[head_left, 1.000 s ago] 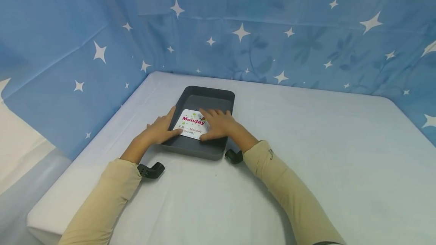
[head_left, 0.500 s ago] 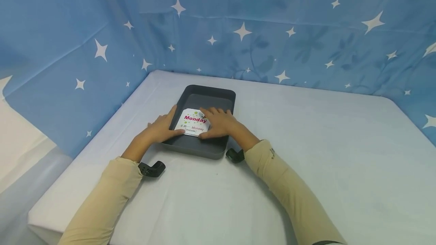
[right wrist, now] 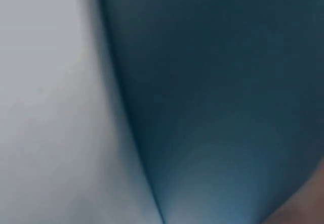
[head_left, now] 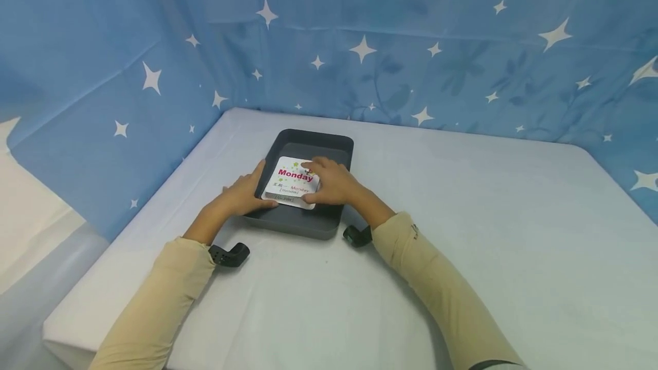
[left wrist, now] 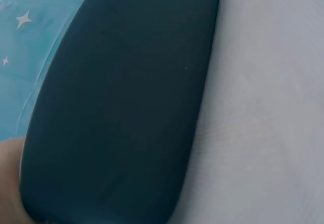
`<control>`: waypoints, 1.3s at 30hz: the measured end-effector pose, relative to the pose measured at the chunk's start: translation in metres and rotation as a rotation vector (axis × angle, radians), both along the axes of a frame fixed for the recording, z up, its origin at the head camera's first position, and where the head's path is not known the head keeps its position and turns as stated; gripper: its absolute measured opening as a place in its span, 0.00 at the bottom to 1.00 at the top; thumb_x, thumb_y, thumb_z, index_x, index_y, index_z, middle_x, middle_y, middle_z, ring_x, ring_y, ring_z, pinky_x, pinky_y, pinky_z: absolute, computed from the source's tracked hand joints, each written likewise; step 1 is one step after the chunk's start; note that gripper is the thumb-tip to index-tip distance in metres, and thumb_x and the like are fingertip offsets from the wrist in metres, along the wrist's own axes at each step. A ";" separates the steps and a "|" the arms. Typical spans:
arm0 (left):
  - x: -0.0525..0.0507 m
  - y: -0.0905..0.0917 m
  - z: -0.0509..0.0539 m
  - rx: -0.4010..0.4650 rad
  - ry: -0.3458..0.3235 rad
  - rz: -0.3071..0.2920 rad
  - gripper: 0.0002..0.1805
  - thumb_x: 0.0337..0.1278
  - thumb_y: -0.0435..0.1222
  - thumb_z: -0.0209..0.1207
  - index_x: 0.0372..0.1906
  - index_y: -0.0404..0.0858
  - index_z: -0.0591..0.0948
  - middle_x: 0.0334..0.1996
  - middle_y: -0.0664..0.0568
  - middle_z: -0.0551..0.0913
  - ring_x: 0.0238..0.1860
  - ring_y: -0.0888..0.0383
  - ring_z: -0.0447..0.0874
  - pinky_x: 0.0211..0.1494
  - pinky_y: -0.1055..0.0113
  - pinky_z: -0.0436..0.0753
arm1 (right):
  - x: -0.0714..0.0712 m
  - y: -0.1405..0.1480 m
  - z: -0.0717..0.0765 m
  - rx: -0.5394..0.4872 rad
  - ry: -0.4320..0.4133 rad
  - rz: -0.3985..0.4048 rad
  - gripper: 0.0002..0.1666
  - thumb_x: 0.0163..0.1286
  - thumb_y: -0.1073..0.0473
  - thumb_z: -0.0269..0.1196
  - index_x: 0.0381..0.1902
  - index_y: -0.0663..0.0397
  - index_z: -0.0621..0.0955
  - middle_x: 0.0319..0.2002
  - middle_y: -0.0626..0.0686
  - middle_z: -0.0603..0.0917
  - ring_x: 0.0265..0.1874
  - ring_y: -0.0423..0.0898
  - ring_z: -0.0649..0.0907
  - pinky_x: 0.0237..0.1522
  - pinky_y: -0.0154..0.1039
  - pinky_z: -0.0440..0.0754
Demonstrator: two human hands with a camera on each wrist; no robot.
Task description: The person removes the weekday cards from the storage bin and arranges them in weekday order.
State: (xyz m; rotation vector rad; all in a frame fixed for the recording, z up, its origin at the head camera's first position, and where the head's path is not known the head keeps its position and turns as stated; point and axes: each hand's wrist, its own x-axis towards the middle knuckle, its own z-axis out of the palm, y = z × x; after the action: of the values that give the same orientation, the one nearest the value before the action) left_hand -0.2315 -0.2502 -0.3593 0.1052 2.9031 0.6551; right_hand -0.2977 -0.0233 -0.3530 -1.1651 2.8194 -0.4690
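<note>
In the head view a dark grey tray (head_left: 293, 224) holds a white flashcard (head_left: 291, 183) printed "Monday" in red. Below its near edge shows a strip of another flashcard (head_left: 284, 199), partly covered. My left hand (head_left: 240, 196) grips the tray's left wall, its thumb reaching inside to the lower left corner of the cards. From the right, my right hand (head_left: 339, 184) holds the Monday card by its right side, fingers at the far corner and thumb at the near one. Both wrist views are filled mostly by the tray's dark wall, with only a little of each hand visible.
The tray lies on a white-covered table (head_left: 462, 244), left of centre. A blue curtain (head_left: 390, 44) with white stars hangs behind and to the left. Black devices sit at the left wrist (head_left: 229, 255) and right wrist (head_left: 356, 236).
The Monday card has shifted away from me under my right hand, uncovering the near edge of the card below. The left hand and the tray keep their places.
</note>
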 end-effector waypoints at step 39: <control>0.001 0.002 0.001 -0.021 0.012 -0.007 0.55 0.52 0.52 0.58 0.71 0.36 0.35 0.68 0.29 0.49 0.65 0.26 0.46 0.52 0.22 0.47 | -0.018 0.153 -0.007 -0.056 -0.225 -0.152 0.38 0.50 0.55 0.68 0.61 0.51 0.70 0.70 0.62 0.50 0.69 0.62 0.51 0.64 0.63 0.54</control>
State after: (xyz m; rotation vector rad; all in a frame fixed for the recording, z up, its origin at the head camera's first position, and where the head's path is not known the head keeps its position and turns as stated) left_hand -0.2307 -0.2482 -0.3580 0.1171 2.9192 0.6244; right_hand -0.3153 0.1295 -0.3603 -0.8477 2.7240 -0.6479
